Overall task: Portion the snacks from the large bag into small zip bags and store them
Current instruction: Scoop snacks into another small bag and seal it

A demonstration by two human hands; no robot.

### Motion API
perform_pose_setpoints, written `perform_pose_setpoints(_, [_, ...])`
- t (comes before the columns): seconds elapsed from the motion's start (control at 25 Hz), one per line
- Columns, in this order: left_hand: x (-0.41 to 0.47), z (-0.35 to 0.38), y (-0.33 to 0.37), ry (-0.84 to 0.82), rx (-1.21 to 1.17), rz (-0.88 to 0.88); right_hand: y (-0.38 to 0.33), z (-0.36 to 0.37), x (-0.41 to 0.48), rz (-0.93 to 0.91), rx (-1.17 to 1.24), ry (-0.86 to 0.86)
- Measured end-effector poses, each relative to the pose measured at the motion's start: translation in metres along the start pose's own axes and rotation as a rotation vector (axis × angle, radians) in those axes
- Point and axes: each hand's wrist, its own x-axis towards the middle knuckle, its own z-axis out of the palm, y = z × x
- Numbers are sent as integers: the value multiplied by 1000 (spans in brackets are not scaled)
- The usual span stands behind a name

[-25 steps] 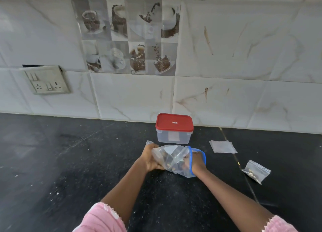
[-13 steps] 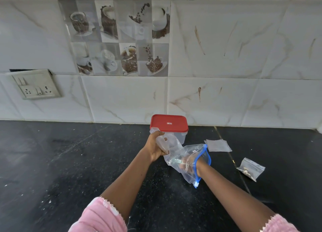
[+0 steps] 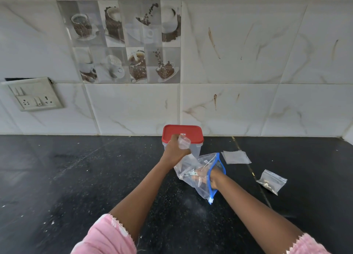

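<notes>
On the speckled black bench (image 3: 76,177) below marble tiles (image 3: 248,53), left hand (image 3: 174,152) grips the bag (image 3: 193,169), right hand (image 3: 205,174), inside it, grip unclear; tub (image 3: 182,133) at twelve o'clock.

Both arms reach forward from near, bare below pink sleeves (image 3: 107,236) at the elbows. The left hand (image 3: 174,151) is farther and higher, closed in a fist around the gathered end of the bag (image 3: 193,169), its back turned to the camera. The right hand (image 3: 211,177) is nearer and to the right, pushed into the bag's mouth up to the wrist, so its fingers show only dimly through the plastic and their pose is unclear. The two forearms converge toward the middle.
</notes>
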Motion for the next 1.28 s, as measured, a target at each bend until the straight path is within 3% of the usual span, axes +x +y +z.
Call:
perform_pose_setpoints(0.16, [-9,19,47,-239,279,263,-11,3,-12,-29,0,-69])
perform_pose_setpoints(0.28, [-8,38,61,-358,506,337,-9,0,-14,-33,-34,-27])
perform_pose_setpoints(0.48, [-6,46,60,-299,607,364,-9,-21,-32,-81,-97,-40])
perform_pose_setpoints(0.64, [-8,45,56,-190,597,412,-9,-46,-38,-121,-53,173])
perform_pose_setpoints(0.96, [-4,51,40,-22,589,433,-24,-80,-60,-81,-13,253])
perform_pose_setpoints(1.28, [-3,54,39,-75,481,421,-36,-98,-85,-79,41,301])
